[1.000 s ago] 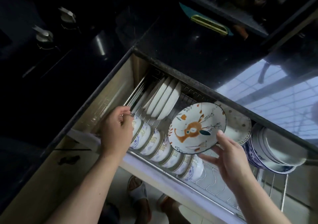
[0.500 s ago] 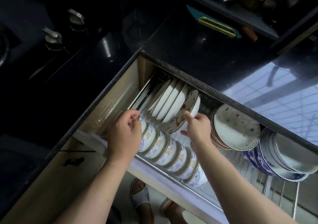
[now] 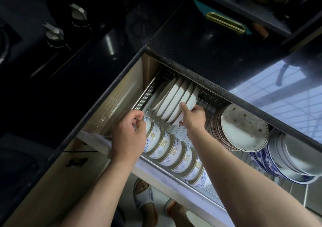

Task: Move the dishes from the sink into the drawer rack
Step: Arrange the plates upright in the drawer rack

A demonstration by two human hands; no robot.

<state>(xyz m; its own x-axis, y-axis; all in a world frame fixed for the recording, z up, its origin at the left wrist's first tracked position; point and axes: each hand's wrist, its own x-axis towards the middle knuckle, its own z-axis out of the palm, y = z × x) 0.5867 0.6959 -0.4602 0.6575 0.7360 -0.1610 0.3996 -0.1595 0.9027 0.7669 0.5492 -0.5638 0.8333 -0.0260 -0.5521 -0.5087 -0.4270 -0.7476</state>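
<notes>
The open drawer rack (image 3: pixel 207 99) of wire sits under a black counter. At its back left, several white plates (image 3: pixel 171 98) stand on edge. My right hand (image 3: pixel 191 116) grips the lower rim of the nearest plate (image 3: pixel 189 103), thumb on its face; it stands upright at the right end of that row, white back toward me. My left hand (image 3: pixel 129 133) rests curled on the leftmost bowl of a front row of blue-and-gold patterned bowls (image 3: pixel 174 152) lying on their sides.
A stack of speckled plates (image 3: pixel 244 129) leans right of my right hand, then blue-patterned and white bowls (image 3: pixel 294 160) farther right. Black counter (image 3: pixel 191 49) with stove knobs (image 3: pixel 54 33) lies behind. My sandalled feet (image 3: pixel 146 199) show below the drawer front (image 3: pixel 156 174).
My right hand carried the orange-patterned plate from above the rack to the left, turned it on edge and set it at the end of the white plate row. The left hand stayed on the bowls.
</notes>
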